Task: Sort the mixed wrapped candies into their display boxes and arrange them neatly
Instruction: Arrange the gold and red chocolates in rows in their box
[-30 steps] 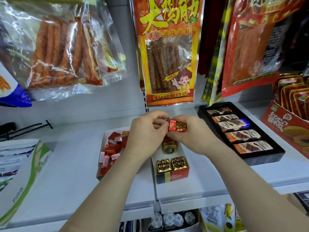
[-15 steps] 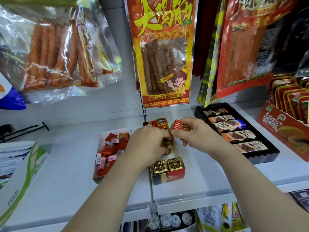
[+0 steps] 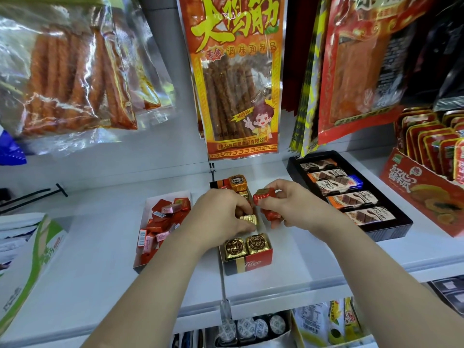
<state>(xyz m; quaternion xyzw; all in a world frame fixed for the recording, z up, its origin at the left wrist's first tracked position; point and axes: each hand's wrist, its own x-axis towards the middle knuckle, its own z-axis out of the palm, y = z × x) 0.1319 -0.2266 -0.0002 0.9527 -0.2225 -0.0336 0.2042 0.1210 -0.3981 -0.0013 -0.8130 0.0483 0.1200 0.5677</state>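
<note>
A narrow red display box (image 3: 247, 263) stands on the white shelf, with two gold foil candies (image 3: 247, 246) side by side at its front and an orange-gold one (image 3: 238, 182) at its back. My left hand (image 3: 219, 218) reaches into the middle of the box and pinches a gold candy (image 3: 248, 219). My right hand (image 3: 293, 204) hovers just right of the box and holds red foil candies (image 3: 265, 195), one between the fingertips and more under the palm. A white box (image 3: 140, 252) to the left holds several red and pink wrapped candies (image 3: 163, 222).
A black tray (image 3: 391, 228) of wrapped chocolate bars lies to the right, and a red carton (image 3: 424, 197) of packets beyond it. Large snack bags (image 3: 238, 79) hang above the shelf. A green and white box (image 3: 27, 270) sits at the left edge.
My hands have parted: the left went down into the red box onto a gold candy, and the right drew off to the right with the red candies.
</note>
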